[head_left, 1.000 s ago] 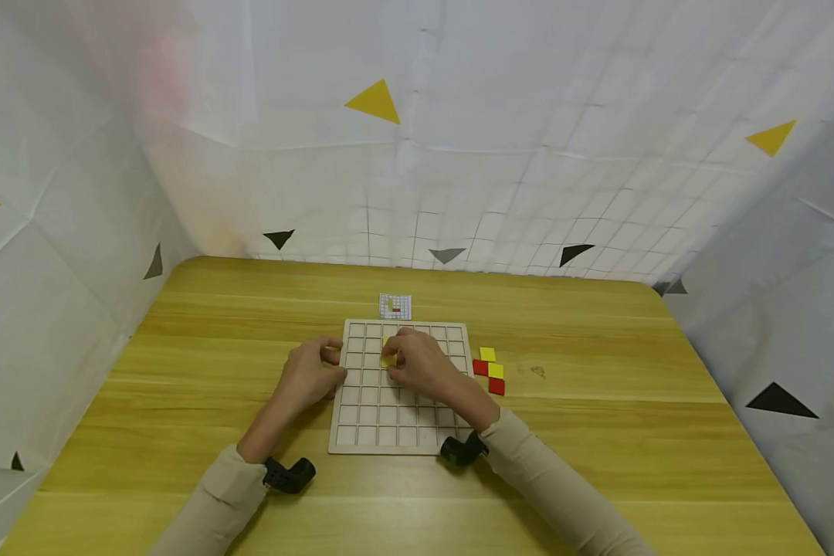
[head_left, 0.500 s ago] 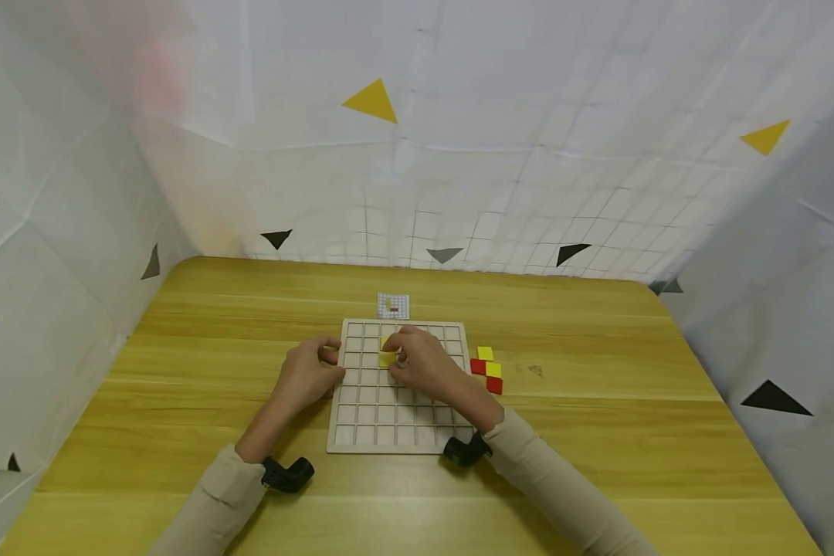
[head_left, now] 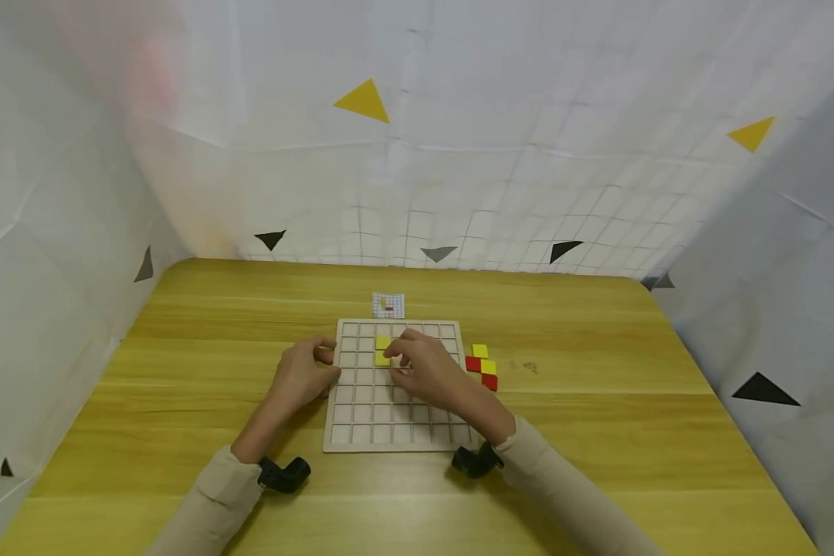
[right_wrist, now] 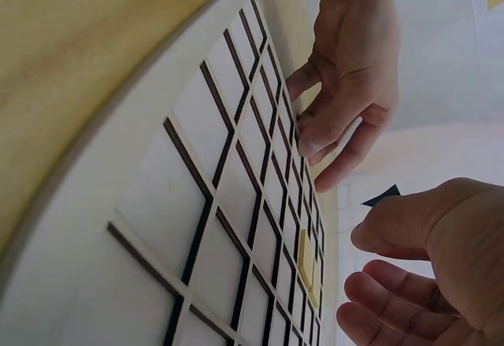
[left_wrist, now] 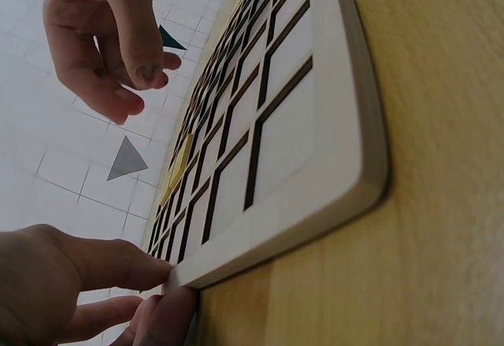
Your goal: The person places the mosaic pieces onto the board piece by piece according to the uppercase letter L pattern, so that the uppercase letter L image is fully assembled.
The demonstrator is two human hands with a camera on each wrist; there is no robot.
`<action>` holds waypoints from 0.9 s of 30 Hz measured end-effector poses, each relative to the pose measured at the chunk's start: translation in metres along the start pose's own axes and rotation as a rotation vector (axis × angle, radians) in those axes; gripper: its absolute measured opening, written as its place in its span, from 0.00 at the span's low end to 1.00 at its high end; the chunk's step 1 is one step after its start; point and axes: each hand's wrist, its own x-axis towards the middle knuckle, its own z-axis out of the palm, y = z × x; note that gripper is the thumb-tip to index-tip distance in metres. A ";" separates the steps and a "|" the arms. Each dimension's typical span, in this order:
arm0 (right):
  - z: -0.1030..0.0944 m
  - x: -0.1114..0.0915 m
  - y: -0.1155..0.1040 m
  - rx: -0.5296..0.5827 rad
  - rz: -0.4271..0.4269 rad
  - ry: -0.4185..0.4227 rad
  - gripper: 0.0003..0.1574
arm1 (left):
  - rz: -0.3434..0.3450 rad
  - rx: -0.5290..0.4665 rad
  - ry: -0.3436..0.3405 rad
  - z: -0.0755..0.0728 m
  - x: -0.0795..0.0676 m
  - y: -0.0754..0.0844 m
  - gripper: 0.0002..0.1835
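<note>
A pale wooden grid board (head_left: 361, 436) lies on the table, with two yellow square tiles (head_left: 383, 357) in neighbouring cells of one column. My left hand (head_left: 302, 371) holds the board's left edge between thumb and fingers; in the left wrist view the fingertips (left_wrist: 161, 271) meet the rim. Over the middle of the board hovers my right hand (head_left: 431, 374), just right of the yellow tiles. Its thumb and fingers are apart with nothing between them, as the right wrist view shows the fingers (right_wrist: 394, 299) above the board.
Right of the board lie loose tiles: a yellow tile (head_left: 480, 350), a red tile (head_left: 473, 364), another yellow tile (head_left: 488, 367) and another red tile (head_left: 489, 382). Behind the board is a small printed grid card (head_left: 388, 306). White sheeting (head_left: 306, 177) encloses the wooden table (head_left: 584, 432).
My right hand has let go of the yellow tile and drawn slightly right, uncovering both yellow tiles. The left hand stays at the board's edge; the whole view has shifted slightly.
</note>
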 end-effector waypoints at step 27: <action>-0.013 -0.061 0.006 -0.015 0.018 0.053 0.12 | 0.002 0.007 0.002 0.000 -0.002 0.002 0.26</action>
